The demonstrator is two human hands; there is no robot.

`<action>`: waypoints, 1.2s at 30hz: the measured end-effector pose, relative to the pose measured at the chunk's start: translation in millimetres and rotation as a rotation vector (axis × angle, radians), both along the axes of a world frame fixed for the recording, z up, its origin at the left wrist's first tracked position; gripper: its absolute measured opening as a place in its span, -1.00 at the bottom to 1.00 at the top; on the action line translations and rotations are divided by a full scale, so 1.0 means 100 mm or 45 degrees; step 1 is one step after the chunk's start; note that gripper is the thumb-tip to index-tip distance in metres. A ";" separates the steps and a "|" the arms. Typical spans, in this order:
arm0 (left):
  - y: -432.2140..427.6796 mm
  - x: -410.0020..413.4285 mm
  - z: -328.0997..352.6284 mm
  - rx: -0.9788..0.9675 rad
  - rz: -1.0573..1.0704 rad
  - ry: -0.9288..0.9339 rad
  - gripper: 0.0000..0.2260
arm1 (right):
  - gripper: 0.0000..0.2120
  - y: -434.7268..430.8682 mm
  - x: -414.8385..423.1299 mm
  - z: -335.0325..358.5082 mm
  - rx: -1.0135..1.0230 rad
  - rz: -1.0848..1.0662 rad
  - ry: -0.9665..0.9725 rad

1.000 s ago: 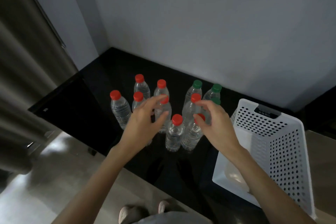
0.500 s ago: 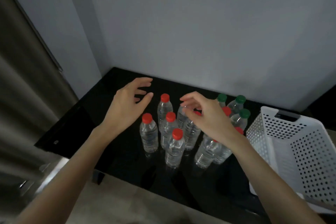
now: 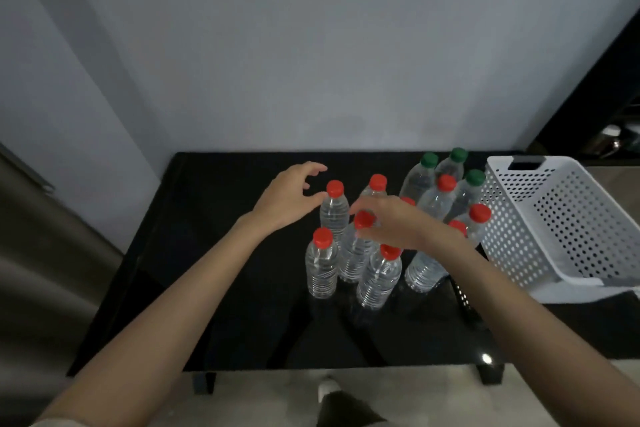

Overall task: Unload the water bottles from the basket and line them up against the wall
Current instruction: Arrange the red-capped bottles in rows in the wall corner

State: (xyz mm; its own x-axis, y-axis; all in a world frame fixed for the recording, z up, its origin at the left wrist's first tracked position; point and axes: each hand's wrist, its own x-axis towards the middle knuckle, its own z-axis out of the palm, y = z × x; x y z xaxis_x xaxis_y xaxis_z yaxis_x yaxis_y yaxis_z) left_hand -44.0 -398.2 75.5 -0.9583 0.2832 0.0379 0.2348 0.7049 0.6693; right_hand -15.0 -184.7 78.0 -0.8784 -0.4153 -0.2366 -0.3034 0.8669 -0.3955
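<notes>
Several clear water bottles with red caps (image 3: 322,263) and three with green caps (image 3: 428,163) stand upright in a cluster on a black table (image 3: 221,288). The white perforated basket (image 3: 554,218) lies to their right with nothing visible inside. My left hand (image 3: 287,199) hovers with spread, curved fingers beside the back-left red-capped bottle (image 3: 334,215), thumb at its neck. My right hand (image 3: 391,222) reaches over the middle bottles, fingers extended, touching the cap of a red-capped bottle (image 3: 362,220). Neither hand grips anything.
A pale grey wall (image 3: 311,62) rises directly behind the table. A curtain (image 3: 45,253) hangs at the left. Dark furniture (image 3: 606,97) stands at the far right behind the basket. My foot (image 3: 327,388) shows below the table's front edge.
The view has swung so the table sits squarely ahead. My left hand came closer to the back-left bottle, and my right hand lowered onto the middle bottles.
</notes>
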 end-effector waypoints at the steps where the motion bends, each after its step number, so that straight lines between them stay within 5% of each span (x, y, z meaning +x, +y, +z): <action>1: 0.02 -0.05 -0.06 -0.008 -0.027 -0.030 -0.46 | -0.61 -0.02 -0.01 -0.03 0.025 -0.007 -0.013; 7: 0.12 -0.31 -0.47 -0.034 -0.128 -0.210 -0.31 | -0.57 -0.05 -0.09 -0.32 0.127 -0.079 0.022; 20: 0.27 -0.64 -1.11 0.160 -0.118 -0.507 -0.52 | -0.57 -0.05 -0.27 -0.56 -0.038 -0.267 0.028; 36: -0.10 -0.71 -1.06 0.153 0.034 -0.227 -0.53 | -0.67 -0.25 -0.55 -0.59 -0.080 -0.346 0.084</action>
